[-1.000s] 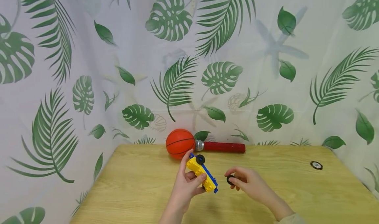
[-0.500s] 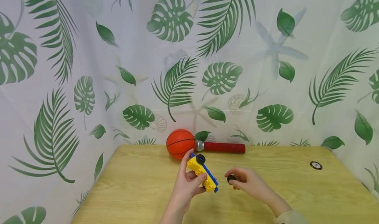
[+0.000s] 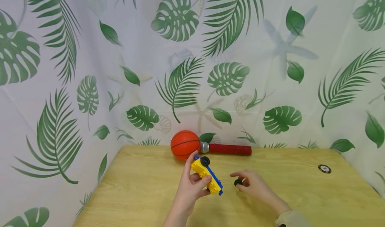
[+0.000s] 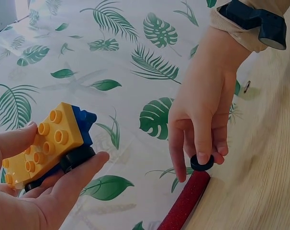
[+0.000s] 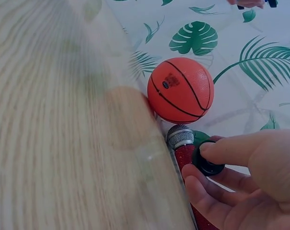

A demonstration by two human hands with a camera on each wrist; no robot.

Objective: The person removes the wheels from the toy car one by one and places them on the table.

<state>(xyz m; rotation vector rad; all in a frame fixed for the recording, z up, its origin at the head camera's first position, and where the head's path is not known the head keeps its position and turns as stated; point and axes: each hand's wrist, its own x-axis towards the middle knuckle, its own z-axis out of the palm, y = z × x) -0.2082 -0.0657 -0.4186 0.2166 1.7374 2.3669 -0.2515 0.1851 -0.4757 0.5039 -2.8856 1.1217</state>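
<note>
My left hand (image 3: 190, 190) holds a yellow and blue toy car (image 3: 200, 169) made of studded blocks, tilted, with the thumb across its yellow side. Black wheels show on the car; in the left wrist view one wheel (image 4: 78, 158) sits close to the fingertips. To the right, my right hand (image 3: 255, 187) pinches a small loose black wheel (image 3: 238, 183) above the table, apart from the car. The right wrist view shows this loose wheel (image 5: 209, 167) against the thumb, with part of it covered.
On the wooden table (image 3: 135, 187), a small orange basketball (image 3: 184, 145) touches or nearly touches a red microphone (image 3: 230, 149) at the back edge. A round black-and-white disc (image 3: 324, 169) lies at the right. A leaf-patterned curtain (image 3: 192, 86) hangs behind.
My right index finger has lifted off the loose wheel, which has turned slightly between the other fingers and thumb. The left hand and car stay nearly still; the head view shifts slightly.
</note>
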